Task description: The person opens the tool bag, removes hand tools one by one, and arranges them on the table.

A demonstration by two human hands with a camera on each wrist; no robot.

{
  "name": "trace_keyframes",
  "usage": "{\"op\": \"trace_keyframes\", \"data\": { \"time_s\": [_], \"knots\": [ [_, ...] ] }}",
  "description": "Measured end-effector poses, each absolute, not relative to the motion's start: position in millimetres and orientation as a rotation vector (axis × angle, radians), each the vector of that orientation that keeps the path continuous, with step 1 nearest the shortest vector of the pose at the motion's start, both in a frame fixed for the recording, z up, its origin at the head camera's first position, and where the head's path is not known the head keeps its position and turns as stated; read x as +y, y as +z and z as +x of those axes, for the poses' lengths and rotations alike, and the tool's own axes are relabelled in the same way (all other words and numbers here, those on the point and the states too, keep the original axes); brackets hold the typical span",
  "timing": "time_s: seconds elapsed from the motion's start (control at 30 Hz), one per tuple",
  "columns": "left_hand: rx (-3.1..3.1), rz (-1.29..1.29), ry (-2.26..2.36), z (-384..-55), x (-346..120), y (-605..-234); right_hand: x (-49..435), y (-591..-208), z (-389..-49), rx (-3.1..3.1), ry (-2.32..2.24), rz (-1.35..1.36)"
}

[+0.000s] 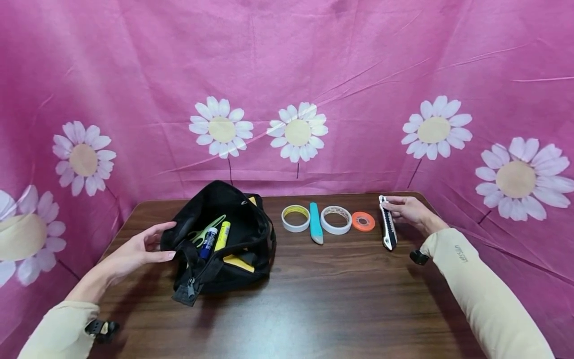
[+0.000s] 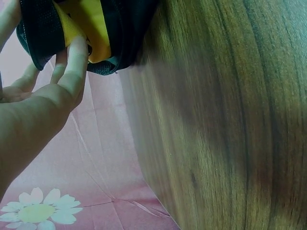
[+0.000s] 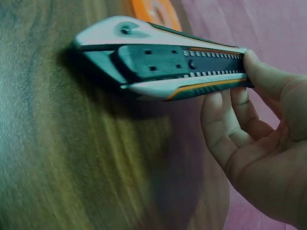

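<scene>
My left hand [image 1: 136, 252] grips the left rim of an unzipped black bag [image 1: 224, 285], its thumb and fingers on either side of the fabric. Inside the bag lie green-handled scissors [image 1: 210, 225], a blue tube with a white cap [image 1: 208, 244] and a yellow marker-like stick [image 1: 222, 236]. Over at the table's right side, my right hand [image 1: 413, 214] pinches the far end of a white and black utility knife [image 1: 388, 227]. In the right wrist view the knife [image 3: 158, 64] shows orange trim and a dark slider; its blade is not visible.
Between bag and knife stand in a row a white tape roll with a yellow core [image 1: 295, 229], a flat turquoise tool with a grey tip [image 1: 316, 222], another white tape roll [image 1: 335, 230] and an orange roll [image 1: 358, 225]. A pink flowered cloth [image 1: 358, 60] surrounds the wooden table [image 1: 323, 309].
</scene>
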State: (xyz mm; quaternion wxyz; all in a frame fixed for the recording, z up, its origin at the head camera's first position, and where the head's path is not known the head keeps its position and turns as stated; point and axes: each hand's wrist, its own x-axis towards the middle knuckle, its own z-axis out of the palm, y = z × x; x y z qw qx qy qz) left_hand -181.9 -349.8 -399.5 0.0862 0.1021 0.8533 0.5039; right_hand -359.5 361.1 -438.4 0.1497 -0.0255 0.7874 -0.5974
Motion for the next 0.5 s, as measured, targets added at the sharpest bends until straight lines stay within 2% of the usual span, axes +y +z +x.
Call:
{"op": "trace_keyframes", "data": {
  "time_s": [0.5],
  "knots": [
    [2.543,0.301,1.5,-182.9,-347.2,-399.1,349.0,-457.1,-362.7,2.642,-1.372,-0.025]
  ]
}}
